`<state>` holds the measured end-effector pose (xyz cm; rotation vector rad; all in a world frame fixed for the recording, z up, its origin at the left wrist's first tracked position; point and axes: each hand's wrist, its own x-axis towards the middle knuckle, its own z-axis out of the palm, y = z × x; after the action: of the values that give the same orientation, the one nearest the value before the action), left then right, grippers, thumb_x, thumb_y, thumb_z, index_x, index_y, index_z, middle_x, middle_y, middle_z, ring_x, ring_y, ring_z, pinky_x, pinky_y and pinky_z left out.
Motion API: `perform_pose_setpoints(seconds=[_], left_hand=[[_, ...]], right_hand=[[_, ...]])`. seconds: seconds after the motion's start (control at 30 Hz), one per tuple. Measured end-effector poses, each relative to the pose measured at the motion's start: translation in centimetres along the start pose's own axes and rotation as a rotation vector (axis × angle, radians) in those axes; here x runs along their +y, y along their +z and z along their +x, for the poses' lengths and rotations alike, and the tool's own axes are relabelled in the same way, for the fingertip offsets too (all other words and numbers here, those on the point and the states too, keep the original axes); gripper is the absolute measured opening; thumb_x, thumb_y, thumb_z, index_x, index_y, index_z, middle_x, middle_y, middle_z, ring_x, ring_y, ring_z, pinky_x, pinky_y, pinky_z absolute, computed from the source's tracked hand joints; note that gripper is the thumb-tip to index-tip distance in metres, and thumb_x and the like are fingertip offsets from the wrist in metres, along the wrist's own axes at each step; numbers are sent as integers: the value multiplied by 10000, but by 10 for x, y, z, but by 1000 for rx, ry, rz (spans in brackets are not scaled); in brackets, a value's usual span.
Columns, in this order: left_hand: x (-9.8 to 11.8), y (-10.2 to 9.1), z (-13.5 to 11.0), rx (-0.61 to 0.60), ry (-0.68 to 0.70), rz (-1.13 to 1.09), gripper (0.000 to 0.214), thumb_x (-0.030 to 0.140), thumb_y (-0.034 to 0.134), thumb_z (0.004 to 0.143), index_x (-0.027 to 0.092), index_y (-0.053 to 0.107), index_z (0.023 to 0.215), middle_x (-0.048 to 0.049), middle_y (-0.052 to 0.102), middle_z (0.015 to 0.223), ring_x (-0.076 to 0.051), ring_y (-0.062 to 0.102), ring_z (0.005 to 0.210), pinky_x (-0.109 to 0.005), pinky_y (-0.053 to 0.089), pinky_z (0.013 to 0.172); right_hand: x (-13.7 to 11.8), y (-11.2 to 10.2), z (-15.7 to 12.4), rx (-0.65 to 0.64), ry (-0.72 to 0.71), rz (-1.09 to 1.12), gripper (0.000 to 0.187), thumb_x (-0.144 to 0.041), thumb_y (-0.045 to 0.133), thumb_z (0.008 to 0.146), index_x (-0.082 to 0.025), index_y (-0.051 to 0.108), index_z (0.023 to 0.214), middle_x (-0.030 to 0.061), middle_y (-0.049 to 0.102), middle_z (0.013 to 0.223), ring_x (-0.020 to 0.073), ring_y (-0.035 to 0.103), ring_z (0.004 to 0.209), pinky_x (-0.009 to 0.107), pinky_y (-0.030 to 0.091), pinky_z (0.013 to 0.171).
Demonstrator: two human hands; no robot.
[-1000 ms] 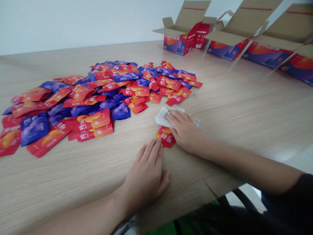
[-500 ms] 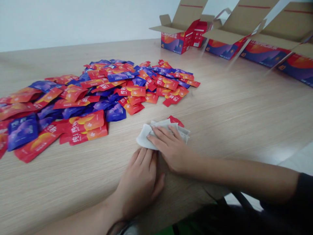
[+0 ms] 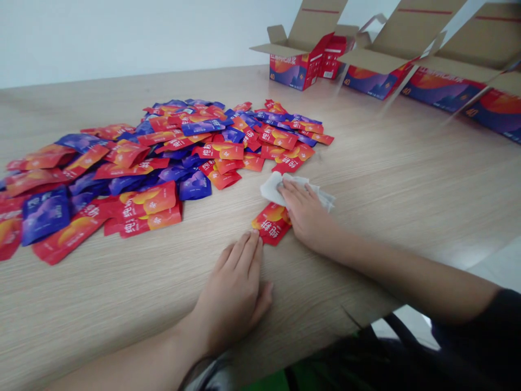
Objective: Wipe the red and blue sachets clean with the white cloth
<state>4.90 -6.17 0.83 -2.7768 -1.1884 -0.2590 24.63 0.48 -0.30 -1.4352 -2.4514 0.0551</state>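
Observation:
My right hand (image 3: 306,212) lies flat on a white cloth (image 3: 272,187), fingers stretched out and pressing it onto the wooden table (image 3: 407,184). Under its palm edge lies a single red sachet (image 3: 270,224), partly covered. My left hand (image 3: 235,290) rests flat on the table, fingers together and straight, with its fingertips touching the near end of that sachet. A wide heap of red and blue sachets (image 3: 163,157) is spread to the left and behind.
Several open cardboard boxes (image 3: 301,60) with red and blue printed sides stand at the back right, flaps up. Another box (image 3: 443,87) stands further right. The table's near edge runs under my right forearm.
My right hand has slid the cloth away from me, off the red sachet, which now shows again. Half a second ago the cloth covered most of it. My left hand has hardly moved.

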Motion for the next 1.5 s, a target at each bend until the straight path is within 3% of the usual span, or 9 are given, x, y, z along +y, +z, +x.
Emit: perform_pose_setpoints(seconds=[0.13, 0.33, 0.5, 0.67, 0.83, 1.0, 1.2, 1.37, 1.5], left_hand=[[1, 0, 0, -5, -11, -1, 529, 313, 482, 826, -54, 622, 1180, -276, 637, 1217, -383, 599, 1149, -489, 526, 950], [1, 1, -1, 1, 0, 26, 593, 308, 476, 826, -62, 541, 1284, -281, 554, 1348, -377, 550, 1228, -479, 518, 971], [0, 1, -1, -22, -7, -1, 523, 319, 478, 837, -43, 606, 1193, -269, 630, 1220, -376, 594, 1150, -487, 519, 958], [-1, 0, 0, -14, 5, 1, 579, 300, 473, 842, -60, 529, 1292, -284, 546, 1349, -384, 537, 1233, -491, 508, 973], [-1, 0, 1, -13, 5, -19, 504, 305, 486, 833, -53, 612, 1166, -281, 637, 1191, -395, 592, 1136, -503, 530, 922], [1, -1, 0, 26, 17, 14, 543, 260, 482, 832, -91, 540, 1242, -307, 568, 1296, -389, 562, 1188, -482, 529, 931], [-15, -7, 8, -12, -61, 6, 222, 281, 469, 885, 120, 622, 891, -159, 637, 933, -312, 619, 897, -440, 549, 729], [-38, -2, 19, -64, -129, 29, 263, 360, 419, 949, 165, 585, 890, -130, 593, 927, -305, 542, 895, -473, 498, 761], [-45, 7, 23, -48, -214, -42, 310, 430, 445, 951, 146, 567, 963, -126, 593, 946, -301, 508, 912, -475, 470, 802]], right_hand=[[-6, 0, -3, -64, -321, 63, 519, -88, 342, 896, -40, 473, 1395, 174, 411, 1517, 275, 330, 1427, 484, 230, 1185], [9, -2, 4, 15, -4, 7, 529, -59, 323, 881, 14, 464, 1385, 227, 438, 1483, 305, 356, 1411, 533, 266, 1160], [-5, -3, -2, -74, -341, 91, 518, -82, 355, 881, -39, 487, 1380, 172, 421, 1511, 252, 337, 1425, 453, 240, 1189], [5, -5, 2, 1, -70, 83, 525, -60, 322, 875, -16, 475, 1376, 203, 437, 1491, 250, 344, 1423, 497, 244, 1182], [-4, -6, -4, -91, -351, 166, 535, -90, 363, 866, -36, 473, 1387, 175, 425, 1508, 230, 332, 1429, 454, 239, 1193], [11, -8, 2, 12, -46, 127, 507, -81, 331, 889, -25, 485, 1369, 200, 478, 1462, 252, 403, 1388, 501, 282, 1161], [-4, -13, -5, -69, -363, 223, 466, -119, 379, 903, -44, 519, 1341, 166, 505, 1450, 235, 421, 1372, 438, 293, 1162], [27, -26, 9, 16, 2, 193, 351, -200, 435, 929, -99, 607, 1217, 151, 672, 1209, 282, 615, 1110, 457, 459, 992], [47, -21, 20, 29, -22, 106, 365, -210, 531, 855, -118, 605, 1200, 154, 610, 1252, 307, 553, 1149, 463, 432, 1007]])
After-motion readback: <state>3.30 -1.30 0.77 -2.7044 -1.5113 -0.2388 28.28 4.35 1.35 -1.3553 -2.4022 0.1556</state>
